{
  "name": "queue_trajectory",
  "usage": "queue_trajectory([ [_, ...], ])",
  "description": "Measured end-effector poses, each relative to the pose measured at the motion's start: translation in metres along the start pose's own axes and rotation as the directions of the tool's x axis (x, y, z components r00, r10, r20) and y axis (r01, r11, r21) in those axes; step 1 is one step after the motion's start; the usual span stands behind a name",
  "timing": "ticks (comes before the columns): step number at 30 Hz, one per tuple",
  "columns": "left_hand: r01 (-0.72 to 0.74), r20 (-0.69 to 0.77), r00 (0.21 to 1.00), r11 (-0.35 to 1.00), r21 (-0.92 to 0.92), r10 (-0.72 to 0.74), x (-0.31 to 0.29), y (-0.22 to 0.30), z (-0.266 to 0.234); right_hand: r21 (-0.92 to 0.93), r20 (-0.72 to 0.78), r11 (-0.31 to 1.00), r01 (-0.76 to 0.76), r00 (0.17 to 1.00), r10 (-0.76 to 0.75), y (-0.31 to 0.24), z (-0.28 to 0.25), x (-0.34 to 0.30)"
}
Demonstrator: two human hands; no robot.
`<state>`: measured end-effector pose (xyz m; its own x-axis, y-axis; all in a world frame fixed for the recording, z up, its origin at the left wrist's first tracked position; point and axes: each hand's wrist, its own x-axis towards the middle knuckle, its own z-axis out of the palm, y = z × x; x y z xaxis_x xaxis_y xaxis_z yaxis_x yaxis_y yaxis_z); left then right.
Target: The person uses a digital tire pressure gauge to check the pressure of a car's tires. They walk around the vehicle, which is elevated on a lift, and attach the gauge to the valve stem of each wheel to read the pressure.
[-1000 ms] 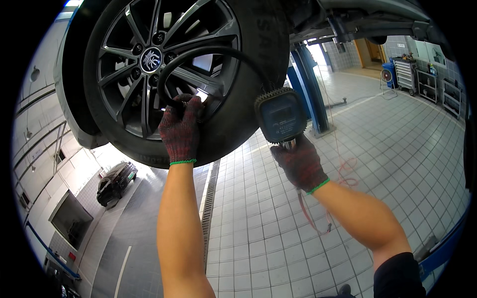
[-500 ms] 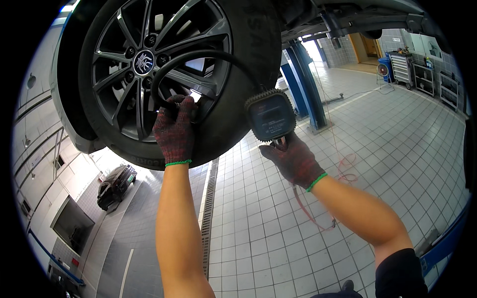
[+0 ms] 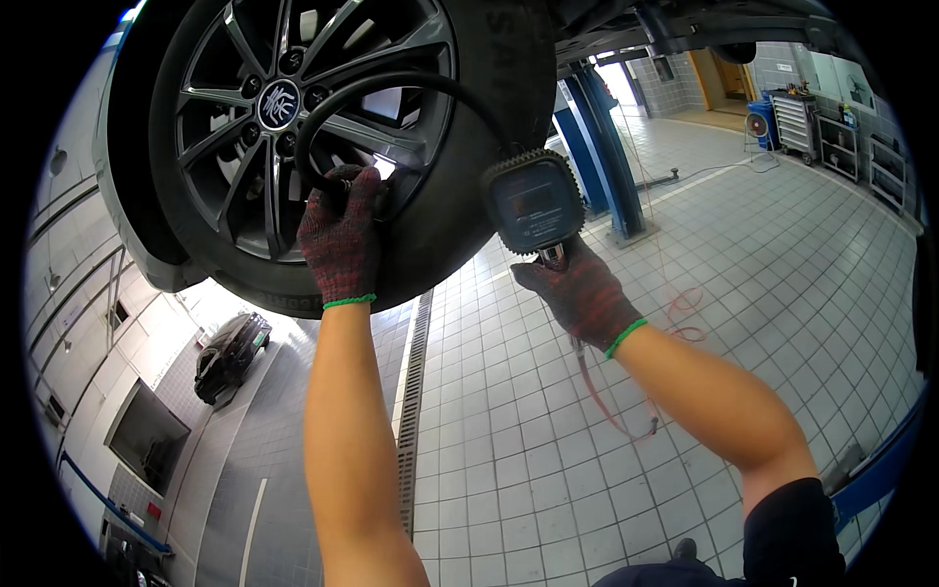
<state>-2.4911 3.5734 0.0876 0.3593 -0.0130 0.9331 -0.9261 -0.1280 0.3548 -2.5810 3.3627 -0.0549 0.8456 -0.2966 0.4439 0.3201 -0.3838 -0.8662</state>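
Note:
My left hand (image 3: pixel 340 240), in a dark red and black knit glove with a green cuff, is closed round the end of a black rubber hose (image 3: pixel 311 147) at the wheel's lower rim. The hose tip is hidden behind the fingers, so I cannot tell whether it sits on a valve. From there the hose arches across the dark spoked wheel (image 3: pixel 256 181) to a tyre inflator gauge (image 3: pixel 534 207) with a square dark screen and ribbed rubber guard. My right hand (image 3: pixel 587 298), gloved alike, grips the gauge's handle below the screen. The black tyre (image 3: pixel 499 108) stands behind both hands.
The raised car's underside (image 3: pixel 685 24) spans the upper right. A blue lift post (image 3: pixel 602 147) stands beyond the tyre. A reddish air line (image 3: pixel 599 396) hangs below my right hand. A tool cabinet (image 3: pixel 792 122) and fan are at the back right; a dark car (image 3: pixel 233 354) is at left.
The wheel and the car's underside appear slightly higher in the picture. Gauge and right hand have also shifted up a little. Both hands keep their holds.

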Motion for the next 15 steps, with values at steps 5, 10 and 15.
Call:
queue_trajectory([
  [5, -0.026, -0.015, 1.0, 0.996, 0.088, 0.028, -0.003, 0.006, 0.001, -0.004, 0.041, 1.0, 0.029, 0.999, -0.029, 0.006, 0.0, 0.004],
  [10, 0.007, 0.016, 1.0, 0.999, 0.046, -0.008, -0.005, 0.006, 0.001, -0.029, 0.044, 1.0, 0.012, 0.999, -0.01, 0.01, 0.0, 0.007],
  [15, 0.058, -0.017, 0.998, 0.996, 0.067, -0.057, -0.005, 0.015, 0.003, 0.039, 0.049, 0.999, -0.018, 0.999, 0.016, 0.005, 0.0, 0.005],
])
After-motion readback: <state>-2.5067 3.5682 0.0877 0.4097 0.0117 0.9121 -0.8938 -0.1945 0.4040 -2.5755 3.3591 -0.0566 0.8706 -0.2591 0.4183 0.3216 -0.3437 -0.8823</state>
